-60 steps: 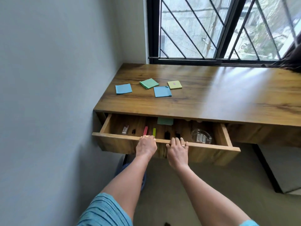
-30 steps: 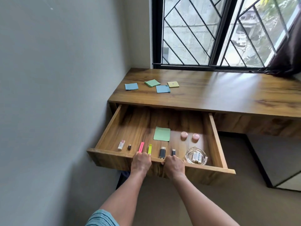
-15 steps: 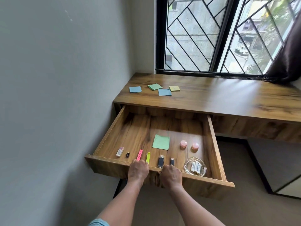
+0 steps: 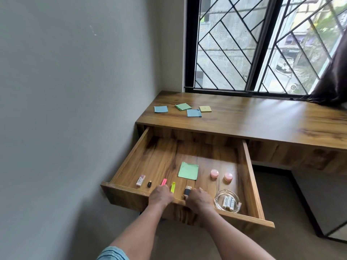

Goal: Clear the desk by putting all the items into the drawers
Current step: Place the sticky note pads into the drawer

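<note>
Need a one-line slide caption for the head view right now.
Open drawer held at its front by left hand and right hand; four sticky notes lie on the desk.

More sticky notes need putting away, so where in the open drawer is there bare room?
The drawer is bare in its back half, behind the green sticky note and pink round cases; also left of that note, behind the eraser. The front strip is crowded.

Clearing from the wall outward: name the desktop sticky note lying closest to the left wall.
The leftmost blue note; the green note, second blue note and yellow note all lie farther right.
</note>
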